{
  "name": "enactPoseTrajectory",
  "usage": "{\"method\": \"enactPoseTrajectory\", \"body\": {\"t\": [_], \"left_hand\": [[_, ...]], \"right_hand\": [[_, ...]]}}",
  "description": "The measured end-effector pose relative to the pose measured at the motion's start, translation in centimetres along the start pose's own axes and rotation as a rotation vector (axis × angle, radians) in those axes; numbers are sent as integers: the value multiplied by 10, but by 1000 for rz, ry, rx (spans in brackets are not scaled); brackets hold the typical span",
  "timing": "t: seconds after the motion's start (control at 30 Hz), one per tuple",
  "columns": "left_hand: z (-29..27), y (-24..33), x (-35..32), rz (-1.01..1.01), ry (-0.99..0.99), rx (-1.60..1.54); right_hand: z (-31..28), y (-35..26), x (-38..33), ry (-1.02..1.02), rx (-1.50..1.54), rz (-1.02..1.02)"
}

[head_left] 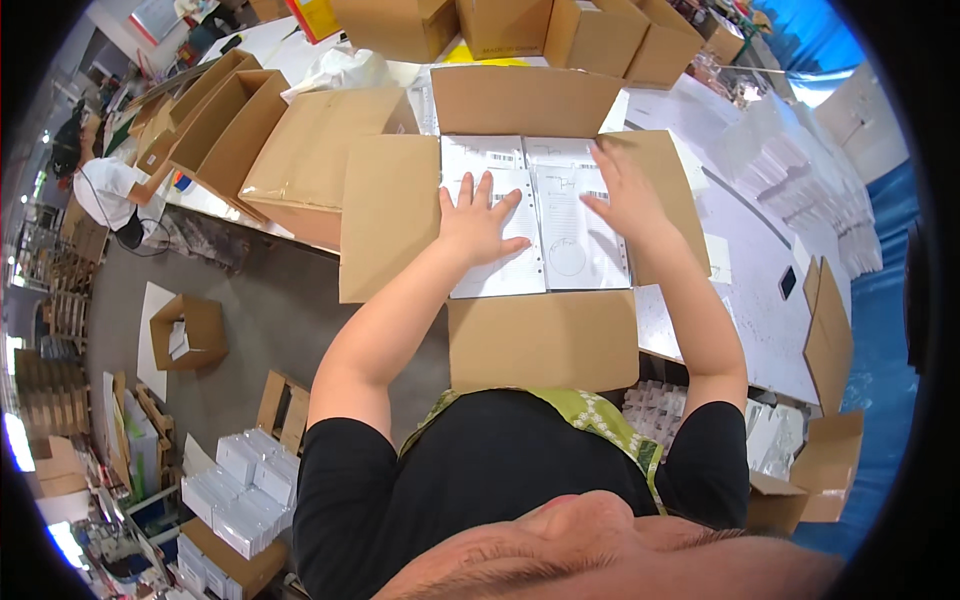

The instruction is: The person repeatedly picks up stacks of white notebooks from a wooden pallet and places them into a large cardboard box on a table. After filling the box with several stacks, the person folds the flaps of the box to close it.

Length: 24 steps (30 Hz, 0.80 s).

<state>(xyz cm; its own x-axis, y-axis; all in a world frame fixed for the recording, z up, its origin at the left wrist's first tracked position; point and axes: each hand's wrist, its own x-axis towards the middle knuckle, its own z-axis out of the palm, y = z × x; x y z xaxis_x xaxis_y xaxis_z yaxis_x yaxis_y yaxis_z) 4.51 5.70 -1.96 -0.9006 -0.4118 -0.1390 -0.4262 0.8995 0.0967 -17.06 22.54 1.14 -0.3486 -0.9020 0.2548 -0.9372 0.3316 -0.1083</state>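
In front of me an open cardboard box [543, 340] has its four flaps folded outward. Flat white packs of punched paper [580, 240] fill it in side-by-side stacks, with printed text and barcodes on top. My left hand [478, 222] lies with fingers spread on the left stack. My right hand [628, 195] is stretched out along the right side of the box, its fingertips near the far right corner and its thumb over the right stack. Neither hand grips anything. The undersides of both hands are hidden.
A closed carton [325, 140] stands left of the box, beside open empty-looking boxes [225, 130]. More cartons [505, 25] line the back. On the right of the table are a phone [788, 282] and tall white stacks [790, 180]. White packs [240, 490] sit low at left. Another person [108, 195] works far left.
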Motion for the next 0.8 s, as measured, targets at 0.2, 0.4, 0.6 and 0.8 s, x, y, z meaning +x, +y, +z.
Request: {"method": "enactPoseTrajectory", "body": {"t": [0.2,0.4,0.6,0.8], "left_hand": [[3,1,0,-24,16,23],[-9,-5,5,-48,-48,-29],[5,-52,71,-16,337,-91],[16,-24,68,-127,193,-37]], "right_hand": [[63,-4,10,-191,-69,106],[74,12,17,-289,-57,41],[30,-13,59,57,61,-63],[87,-5,37,-157,-31,45]]}}
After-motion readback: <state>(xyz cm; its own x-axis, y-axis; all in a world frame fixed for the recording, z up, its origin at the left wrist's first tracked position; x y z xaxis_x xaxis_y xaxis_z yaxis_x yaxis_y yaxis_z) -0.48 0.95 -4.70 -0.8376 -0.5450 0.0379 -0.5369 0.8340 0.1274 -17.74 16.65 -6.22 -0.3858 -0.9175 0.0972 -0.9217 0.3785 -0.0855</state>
